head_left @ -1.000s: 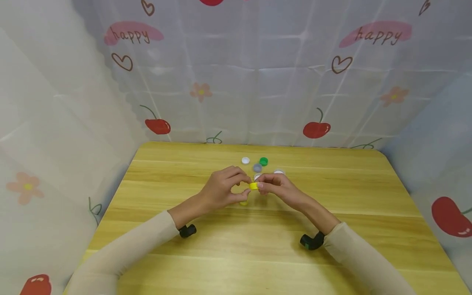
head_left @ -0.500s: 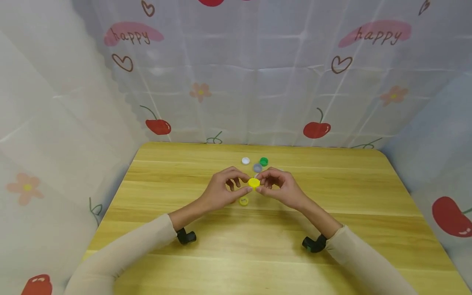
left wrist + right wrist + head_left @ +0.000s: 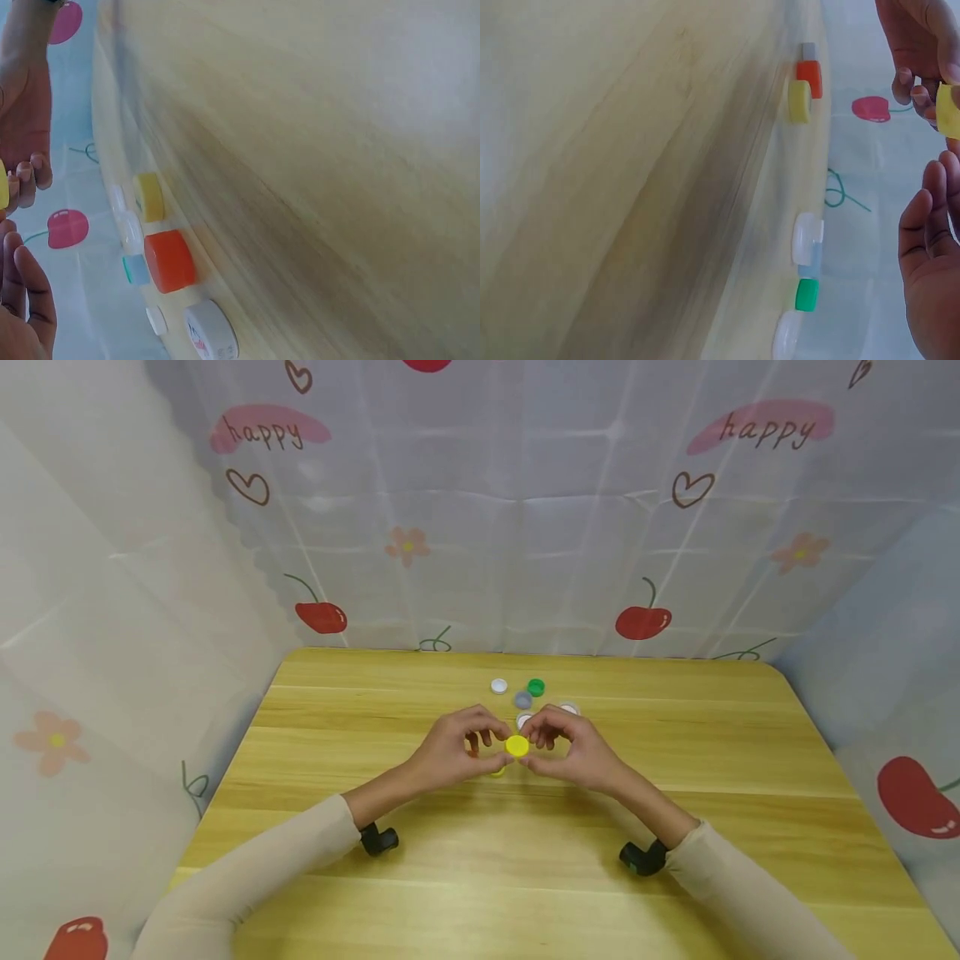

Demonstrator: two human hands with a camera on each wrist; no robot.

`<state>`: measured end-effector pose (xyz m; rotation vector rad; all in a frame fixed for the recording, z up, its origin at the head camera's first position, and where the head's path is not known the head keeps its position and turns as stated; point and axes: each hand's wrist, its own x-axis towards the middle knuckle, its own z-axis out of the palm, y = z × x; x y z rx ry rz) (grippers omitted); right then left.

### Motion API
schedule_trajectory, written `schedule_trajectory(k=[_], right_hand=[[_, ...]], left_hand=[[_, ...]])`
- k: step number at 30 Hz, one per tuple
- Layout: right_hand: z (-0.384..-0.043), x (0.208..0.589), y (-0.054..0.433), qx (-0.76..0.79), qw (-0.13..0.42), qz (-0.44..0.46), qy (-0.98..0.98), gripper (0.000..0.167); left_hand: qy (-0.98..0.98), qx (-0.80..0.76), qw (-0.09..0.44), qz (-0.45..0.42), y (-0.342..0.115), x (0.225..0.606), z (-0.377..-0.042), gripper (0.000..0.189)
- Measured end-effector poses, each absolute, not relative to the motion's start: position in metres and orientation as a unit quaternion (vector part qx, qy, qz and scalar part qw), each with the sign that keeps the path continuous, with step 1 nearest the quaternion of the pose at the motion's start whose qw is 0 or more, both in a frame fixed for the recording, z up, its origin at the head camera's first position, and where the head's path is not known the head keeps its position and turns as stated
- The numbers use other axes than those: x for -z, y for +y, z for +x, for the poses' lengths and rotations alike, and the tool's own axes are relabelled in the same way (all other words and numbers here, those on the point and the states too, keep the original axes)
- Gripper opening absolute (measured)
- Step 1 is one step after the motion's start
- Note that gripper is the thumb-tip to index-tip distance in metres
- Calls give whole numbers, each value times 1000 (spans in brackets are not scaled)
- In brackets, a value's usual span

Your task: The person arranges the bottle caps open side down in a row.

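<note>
A yellow bottle cap [image 3: 517, 746] is held up above the table between my two hands, its flat top facing the head camera. My left hand [image 3: 457, 750] pinches its left side with thumb and index finger. From the right, my right hand [image 3: 576, 750] pinches the opposite side, its other fingers loosely bent. Under the left hand lies a second yellow cap [image 3: 498, 772], partly covered by the thumb. An orange-red cap [image 3: 169, 261] shows fully in the left wrist view and is mostly hidden behind the left hand in the head view.
Beyond the hands lie a white cap [image 3: 498, 686], a green cap [image 3: 536, 687], a grey cap [image 3: 523, 700] and more white caps [image 3: 569, 707]. A printed white cap [image 3: 211, 330] stands out in the left wrist view. Patterned curtain [image 3: 517, 527] borders the wooden table [image 3: 480, 877].
The held yellow cap has turned from edge-on to top-up. Over the last half second both hands have come slightly nearer with it, uncovering the white caps behind.
</note>
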<state>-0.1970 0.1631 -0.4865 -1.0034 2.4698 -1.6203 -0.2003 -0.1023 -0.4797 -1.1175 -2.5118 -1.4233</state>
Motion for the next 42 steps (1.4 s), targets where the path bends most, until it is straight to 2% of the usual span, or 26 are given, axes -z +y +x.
schedule_trajectory(k=[6, 12, 17, 27, 42], right_hand=[[-198, 487, 165, 392, 16, -355, 849, 33], [-200, 490, 164, 310, 42, -337, 888, 34], [-205, 497, 165, 268, 57, -329, 904, 34], [-210, 505, 165, 262, 84, -322, 906, 31], [-209, 509, 166, 272, 83, -322, 903, 34]], left_hand=[[-849, 347, 22, -398, -97, 486, -202, 24], [-887, 269, -21, -374, -86, 496, -205, 26], [-903, 228, -28, -362, -78, 502, -209, 24], [-913, 194, -39, -356, -70, 511, -213, 25], [-918, 204, -56, -335, -74, 512, -213, 31]])
